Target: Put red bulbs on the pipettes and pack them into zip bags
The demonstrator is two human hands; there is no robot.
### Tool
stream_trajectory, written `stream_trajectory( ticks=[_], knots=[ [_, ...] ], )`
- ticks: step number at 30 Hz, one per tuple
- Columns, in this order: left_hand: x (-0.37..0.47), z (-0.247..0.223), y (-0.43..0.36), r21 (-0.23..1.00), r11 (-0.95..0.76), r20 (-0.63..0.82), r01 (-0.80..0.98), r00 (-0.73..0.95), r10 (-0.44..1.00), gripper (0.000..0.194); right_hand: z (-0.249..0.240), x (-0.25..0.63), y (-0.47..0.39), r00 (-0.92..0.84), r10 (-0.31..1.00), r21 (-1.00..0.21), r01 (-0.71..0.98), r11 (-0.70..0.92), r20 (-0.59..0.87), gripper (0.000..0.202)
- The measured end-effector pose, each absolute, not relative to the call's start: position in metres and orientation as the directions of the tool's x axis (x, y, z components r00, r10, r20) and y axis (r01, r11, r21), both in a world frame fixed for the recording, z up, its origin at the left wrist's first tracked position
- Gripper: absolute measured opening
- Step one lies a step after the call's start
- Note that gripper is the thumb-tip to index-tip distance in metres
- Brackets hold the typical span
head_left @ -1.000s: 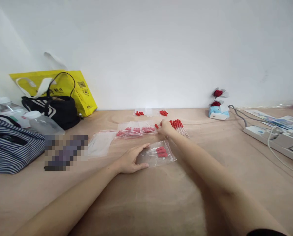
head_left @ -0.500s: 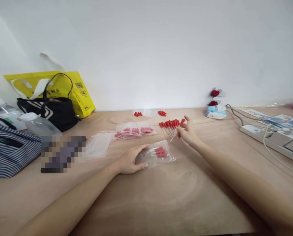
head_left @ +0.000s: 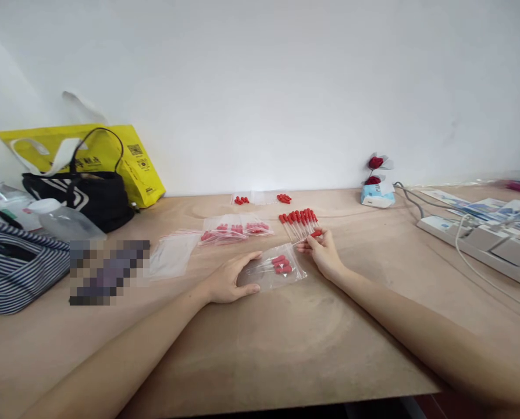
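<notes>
My left hand [head_left: 229,278] rests at the left end of a clear zip-lock bag [head_left: 266,282], thumb and fingers holding it. Inside the bag lie several droppers [head_left: 281,265] with red bulbs and thin pale stems. Close to the bag's right end, my right hand [head_left: 323,253] pinches a single dropper [head_left: 316,233], its stem pointing left toward the bag's mouth. Just behind that hand is a row of loose red-bulbed droppers [head_left: 299,217], lying side by side on the table.
Filled zip-lock bags [head_left: 236,228] overlap behind the left hand, near flat bags [head_left: 175,253]. Two more bulb groups [head_left: 284,198] lie by the wall. Left: striped bag [head_left: 20,267], black bag [head_left: 94,198], yellow bag [head_left: 144,157]. Right: power strip [head_left: 482,247], tissue pack [head_left: 377,196].
My right hand has moved down and left with the dropper, from beside the row to the bag's right end. My left hand stays at the bag.
</notes>
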State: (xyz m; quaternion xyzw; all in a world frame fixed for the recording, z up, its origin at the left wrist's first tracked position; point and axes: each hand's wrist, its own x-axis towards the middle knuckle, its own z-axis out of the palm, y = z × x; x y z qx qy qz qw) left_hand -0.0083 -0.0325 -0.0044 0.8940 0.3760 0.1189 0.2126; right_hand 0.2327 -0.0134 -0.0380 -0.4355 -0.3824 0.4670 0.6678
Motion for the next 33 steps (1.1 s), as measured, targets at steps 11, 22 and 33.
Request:
stream_trajectory(
  ticks=[11,22,33],
  knots=[
    [-0.007,-0.004,-0.033,0.482,-0.636,0.069,0.602,0.698,0.713,0.065,-0.028,0.226,-0.027,0.014,0.997,-0.996,-0.035,0.079,0.079,0.031],
    [-0.008,-0.007,-0.031,0.469,-0.645,0.079,0.604,0.698,0.711,0.066,-0.042,0.224,-0.015,-0.142,0.988,-0.998,-0.014,0.06,0.062,0.032],
    [-0.007,-0.006,-0.033,0.489,-0.64,0.1,0.592,0.691,0.716,0.065,-0.041,0.224,-0.011,-0.271,0.956,-0.961,0.218,0.171,0.108,0.03]
  ],
)
